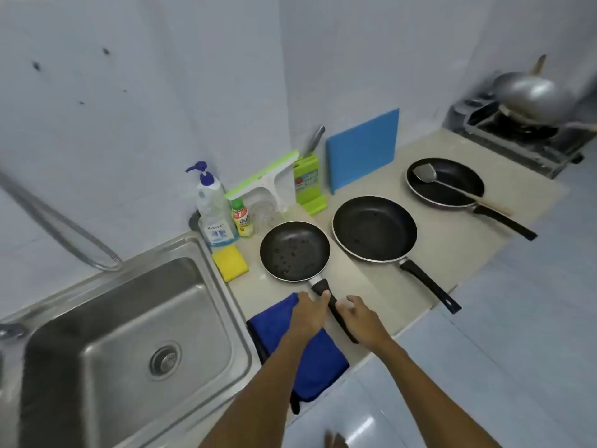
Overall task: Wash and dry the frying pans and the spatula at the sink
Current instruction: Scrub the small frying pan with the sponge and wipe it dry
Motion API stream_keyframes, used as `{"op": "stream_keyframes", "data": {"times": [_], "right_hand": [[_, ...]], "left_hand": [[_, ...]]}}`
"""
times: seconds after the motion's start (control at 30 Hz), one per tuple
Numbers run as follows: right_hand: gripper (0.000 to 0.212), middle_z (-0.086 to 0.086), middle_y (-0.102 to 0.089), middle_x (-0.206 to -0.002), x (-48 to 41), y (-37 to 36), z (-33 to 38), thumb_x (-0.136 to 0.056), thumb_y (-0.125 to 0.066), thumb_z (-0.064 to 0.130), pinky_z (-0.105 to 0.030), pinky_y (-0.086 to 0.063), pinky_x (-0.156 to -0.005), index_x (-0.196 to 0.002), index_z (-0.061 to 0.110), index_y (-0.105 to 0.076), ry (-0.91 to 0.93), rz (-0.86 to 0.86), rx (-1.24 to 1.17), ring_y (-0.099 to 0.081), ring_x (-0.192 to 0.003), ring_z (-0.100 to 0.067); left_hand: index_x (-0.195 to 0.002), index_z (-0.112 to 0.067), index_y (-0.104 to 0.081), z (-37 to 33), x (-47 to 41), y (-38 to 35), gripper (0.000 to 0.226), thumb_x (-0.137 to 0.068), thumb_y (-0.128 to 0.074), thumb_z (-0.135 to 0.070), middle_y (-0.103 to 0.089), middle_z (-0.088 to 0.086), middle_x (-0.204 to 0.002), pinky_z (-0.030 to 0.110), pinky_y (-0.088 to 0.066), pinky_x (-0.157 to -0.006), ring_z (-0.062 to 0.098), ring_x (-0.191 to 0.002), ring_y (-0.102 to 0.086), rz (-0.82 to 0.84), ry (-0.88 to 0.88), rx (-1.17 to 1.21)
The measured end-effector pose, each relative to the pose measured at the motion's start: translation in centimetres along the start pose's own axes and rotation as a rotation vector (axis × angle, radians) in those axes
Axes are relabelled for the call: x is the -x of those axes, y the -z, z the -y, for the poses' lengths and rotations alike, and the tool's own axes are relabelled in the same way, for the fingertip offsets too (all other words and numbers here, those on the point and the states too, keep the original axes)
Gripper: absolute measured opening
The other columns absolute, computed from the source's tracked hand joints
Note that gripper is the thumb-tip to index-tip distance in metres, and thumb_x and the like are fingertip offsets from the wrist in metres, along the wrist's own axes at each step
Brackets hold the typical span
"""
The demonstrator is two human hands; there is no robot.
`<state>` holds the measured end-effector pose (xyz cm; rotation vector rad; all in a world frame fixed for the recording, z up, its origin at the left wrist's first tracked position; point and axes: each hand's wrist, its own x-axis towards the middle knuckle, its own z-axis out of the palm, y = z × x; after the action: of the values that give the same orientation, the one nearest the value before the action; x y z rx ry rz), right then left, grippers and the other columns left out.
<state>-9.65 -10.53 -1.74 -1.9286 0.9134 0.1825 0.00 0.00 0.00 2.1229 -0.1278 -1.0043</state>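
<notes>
Three black frying pans lie in a row on the beige counter [452,240]. The small pan [294,250] is nearest the sink, a medium pan [374,228] lies in the middle, and the far pan [445,182] carries a metal spatula [452,189]. The small pan's black handle runs toward me between both hands. My left hand [310,313] reaches to its left side, fingers fairly straight, over a blue cloth [300,347]. My right hand [361,318] hovers at the handle's right side, fingers relaxed. Neither hand plainly grips it. The steel sink [64,367] is at the lower left.
A yellow sponge [230,262], a soap pump bottle [214,210] and a small bottle [243,218] stand by the sink. A squeegee [263,179], a green knife block [307,184] and a blue board [363,150] line the wall. A stove with a wok [533,98] sits far right.
</notes>
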Motion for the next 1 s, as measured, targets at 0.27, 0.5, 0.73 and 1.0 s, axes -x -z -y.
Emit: {"op": "stream_keyframes", "data": {"times": [0.27,0.5,0.73,1.0], "right_hand": [[0.038,-0.005,-0.071,-0.089,-3.2,-1.3,0.9,-0.103,-0.040,0.048,-0.032,-0.057,-0.060,-0.104,0.014,-0.057,-0.082,0.073,-0.255,-0.068,-0.073,-0.017],[0.050,-0.001,-0.063,-0.064,-4.2,-2.5,0.1,-0.104,-0.036,0.049,-0.030,-0.044,-0.047,-0.079,0.014,-0.060,-0.008,0.018,-0.150,-0.054,-0.050,-0.012],[0.045,0.002,-0.065,-0.066,-2.2,-3.3,0.8,-0.104,-0.038,0.047,-0.031,-0.051,-0.060,-0.078,0.019,-0.062,0.079,-0.158,-0.153,-0.063,-0.064,-0.015],[0.043,0.005,-0.067,-0.078,1.0,-6.2,7.7,-0.105,-0.035,0.048,-0.023,-0.045,-0.063,-0.086,0.023,-0.064,0.183,-0.133,-0.136,-0.064,-0.074,-0.010]], "left_hand": [[-0.114,0.002,-0.064,-0.7,-5.1,-2.0,0.042,-0.104,-0.050,-0.036,-0.069,0.018,-0.105,0.034,-0.048,-0.079,0.024,-0.089,-0.062,-0.114,0.094,0.075],[-0.086,-0.010,-0.070,0.0,-5.7,-2.0,0.025,-0.102,-0.060,-0.028,-0.077,0.014,-0.101,0.038,-0.059,-0.093,0.026,-0.100,-0.073,-0.067,0.171,0.406],[-0.102,-0.008,-0.071,-0.8,-3.3,-0.6,0.017,-0.102,-0.061,-0.023,-0.078,0.008,-0.098,0.025,-0.061,-0.079,0.019,-0.097,-0.075,-0.020,0.054,0.539],[-0.093,-0.006,-0.071,0.3,0.5,6.8,0.020,-0.102,-0.062,-0.022,-0.077,0.010,-0.094,0.031,-0.063,-0.080,0.019,-0.089,-0.074,-0.046,-0.084,0.659]]}}
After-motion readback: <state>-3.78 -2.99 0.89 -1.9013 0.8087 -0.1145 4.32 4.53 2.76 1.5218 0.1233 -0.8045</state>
